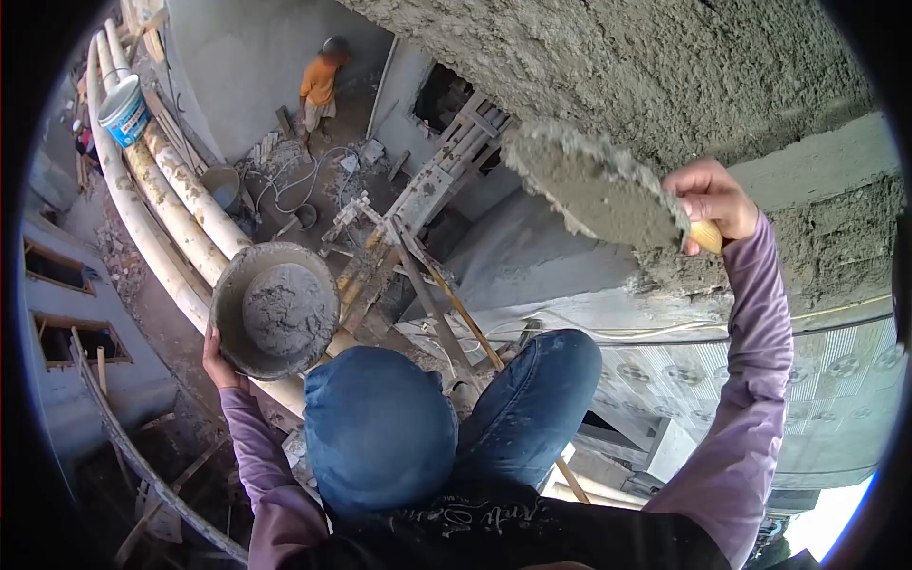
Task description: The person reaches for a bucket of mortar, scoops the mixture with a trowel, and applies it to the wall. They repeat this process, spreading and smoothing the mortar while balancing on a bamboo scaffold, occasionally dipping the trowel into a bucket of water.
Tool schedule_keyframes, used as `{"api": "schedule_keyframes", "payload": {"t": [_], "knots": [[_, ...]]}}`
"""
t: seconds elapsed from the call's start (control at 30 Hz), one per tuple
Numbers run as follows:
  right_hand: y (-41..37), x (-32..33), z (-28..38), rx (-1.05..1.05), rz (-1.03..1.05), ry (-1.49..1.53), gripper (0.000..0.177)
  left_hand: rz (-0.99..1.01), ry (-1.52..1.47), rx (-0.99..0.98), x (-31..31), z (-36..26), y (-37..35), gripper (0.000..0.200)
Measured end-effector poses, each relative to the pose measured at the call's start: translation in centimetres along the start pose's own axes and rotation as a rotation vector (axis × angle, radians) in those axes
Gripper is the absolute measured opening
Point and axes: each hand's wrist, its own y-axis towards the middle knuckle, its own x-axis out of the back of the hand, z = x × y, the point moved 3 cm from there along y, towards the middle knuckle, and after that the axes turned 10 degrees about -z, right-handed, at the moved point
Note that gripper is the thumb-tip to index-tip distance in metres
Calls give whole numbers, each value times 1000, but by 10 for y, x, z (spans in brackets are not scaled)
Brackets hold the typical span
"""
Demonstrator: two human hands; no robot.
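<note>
My left hand [224, 363] grips the side of a grey bucket [249, 262], fingers at its rim and outer wall. Wet mortar [288, 309] lies inside the bucket, beside my bent left knee. My right hand [714, 201] is closed around the yellowish wooden handle of a trowel [705, 237], raised at the upper right. Grey mortar covers the trowel's blade, thick and ragged along its edges. The blade is close to the rough mortar-coated wall [617, 57] and overlaps it in this view.
I sit high up, above bamboo poles [185, 190] on the left, where a white-and-blue paint bucket [124, 111] rests. Below, a person in an orange shirt [320, 84] stands near rubble and a hose. Wooden scaffolding [432, 195] rises in the middle. Patterned tiles [684, 375] line the lower right.
</note>
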Motion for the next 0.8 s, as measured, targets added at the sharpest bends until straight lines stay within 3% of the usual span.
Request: {"api": "schedule_keyframes", "payload": {"t": [0.03,0.1,0.17,0.23,0.3,0.37,0.43,0.5,0.57,0.6,0.7,0.73,0.8], "knots": [[7,19,-18,-131,-107,-1,27,-3,20,19,4,1,-2,52],[-13,54,-15,-137,-581,-237,33,-124,118,-7,2,-6,-18,54],[-96,85,29,178,-869,-267,30,-61,89,-37,-1,-3,-32,55],[-149,97,65,198,-1147,-461,30,60,35,-62,-8,1,-36,55],[-144,94,71,42,-1085,-570,28,-7,-15,-51,-9,9,-31,57],[-98,46,63,-116,-904,-820,22,9,-26,-109,-29,12,-36,60],[-39,-30,37,186,-615,-1129,15,-3,-36,-144,-64,12,-55,65],[29,-105,-19,360,-407,-1116,20,-17,-51,-179,-73,23,-60,66],[102,-195,-79,296,-180,-1127,22,-63,-35,-225,-70,33,-64,66],[137,-241,-105,315,-116,-1131,22,-86,-7,-219,-64,40,-66,64],[205,-374,-181,695,-87,-1263,24,-58,40,-248,-64,48,-75,63],[199,-408,-180,653,-36,-1248,23,-42,66,-289,-62,52,-73,63],[179,-407,-180,758,-27,-1186,23,-41,92,-327,-57,54,-71,64]]}}
